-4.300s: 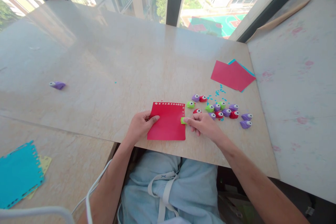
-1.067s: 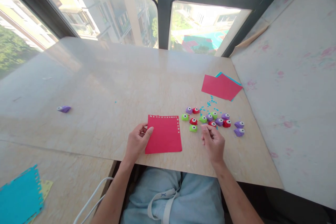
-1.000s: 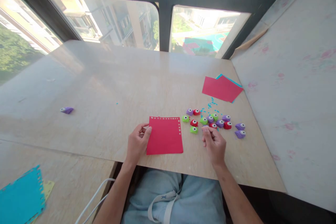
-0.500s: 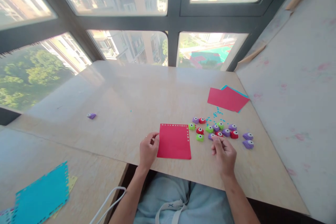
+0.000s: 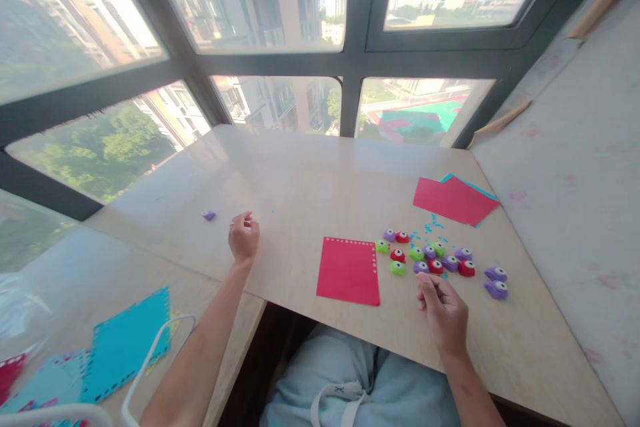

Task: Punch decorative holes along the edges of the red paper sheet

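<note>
Left hand off red sheet, now out near lone purple punch, grip loosely curled, empty. Right hand beside punch cluster on bench, grip curled, contents unclear.

Punched paper sheet on the table near its front edge. Right of the sheet — cluster of small craft punches; behind that, paper stack. Far left of the sheet — lone punch, left hand just beside it.

One head view looks forward and down over the table. It faces the windows, from close range.
</note>
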`<state>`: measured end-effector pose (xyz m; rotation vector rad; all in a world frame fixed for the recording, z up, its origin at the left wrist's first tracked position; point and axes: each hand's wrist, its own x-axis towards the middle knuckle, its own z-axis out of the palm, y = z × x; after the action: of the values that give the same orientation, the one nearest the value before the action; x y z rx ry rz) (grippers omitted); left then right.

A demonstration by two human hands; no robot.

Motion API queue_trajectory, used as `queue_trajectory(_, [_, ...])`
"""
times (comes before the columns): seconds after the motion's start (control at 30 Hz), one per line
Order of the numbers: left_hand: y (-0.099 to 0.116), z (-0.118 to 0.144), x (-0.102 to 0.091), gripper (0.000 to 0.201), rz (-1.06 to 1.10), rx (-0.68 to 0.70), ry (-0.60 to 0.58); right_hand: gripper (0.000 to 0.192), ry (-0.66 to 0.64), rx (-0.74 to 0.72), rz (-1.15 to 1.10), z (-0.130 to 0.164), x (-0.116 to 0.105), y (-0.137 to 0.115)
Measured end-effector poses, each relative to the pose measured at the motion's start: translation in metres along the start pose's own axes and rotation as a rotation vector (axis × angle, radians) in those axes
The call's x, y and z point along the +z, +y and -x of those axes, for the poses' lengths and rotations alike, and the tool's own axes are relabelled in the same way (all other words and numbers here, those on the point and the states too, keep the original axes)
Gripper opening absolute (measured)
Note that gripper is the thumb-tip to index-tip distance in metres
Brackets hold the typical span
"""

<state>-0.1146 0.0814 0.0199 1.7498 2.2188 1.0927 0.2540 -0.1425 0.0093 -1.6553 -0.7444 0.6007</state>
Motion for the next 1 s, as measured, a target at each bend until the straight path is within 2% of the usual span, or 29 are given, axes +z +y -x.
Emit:
queue_trajectory(0.13, [-0.045,-0.055,-0.021,0.047,-0.288,-0.008,0.034,0.046,-0.011,0.029,0.023,0.001,-0.002,0.006])
queue_trajectory(0.2, [-0.064,-0.072,-0.03,0.05,-0.356,-0.093,0.021,0.048,-0.008,0.041,0.055,0.001,-0.003,0.007])
queue_trajectory(0.3, [-0.087,-0.086,-0.039,0.05,-0.377,-0.152,0.013,0.052,-0.003,0.059,0.12,0.0,-0.003,0.008])
queue_trajectory(0.47, [-0.109,-0.102,-0.041,0.043,-0.35,-0.147,-0.054,0.056,-0.006,0.04,0.202,-0.002,-0.004,0.012])
queue_trajectory(0.6, [-0.112,-0.117,-0.043,0.029,-0.298,-0.138,-0.14,0.056,-0.008,0.031,0.243,-0.003,-0.005,0.015])
queue_trajectory(0.7, [-0.103,-0.124,-0.043,0.026,-0.247,-0.152,-0.177,0.054,0.002,0.037,0.24,-0.003,-0.004,0.015])
queue_trajectory(0.8, [-0.076,-0.125,-0.035,0.034,-0.17,-0.166,-0.187,0.051,0.006,0.033,0.198,-0.001,-0.002,0.011])
queue_trajectory(0.9, [-0.027,-0.112,-0.02,0.037,0.044,-0.057,-0.235,0.047,-0.009,0.01,0.122,0.0,0.001,0.007])
queue_trajectory(1.0, [0.039,-0.079,-0.009,0.036,0.273,0.25,-0.308,0.044,-0.009,-0.016,0.057,0.001,0.002,0.003])
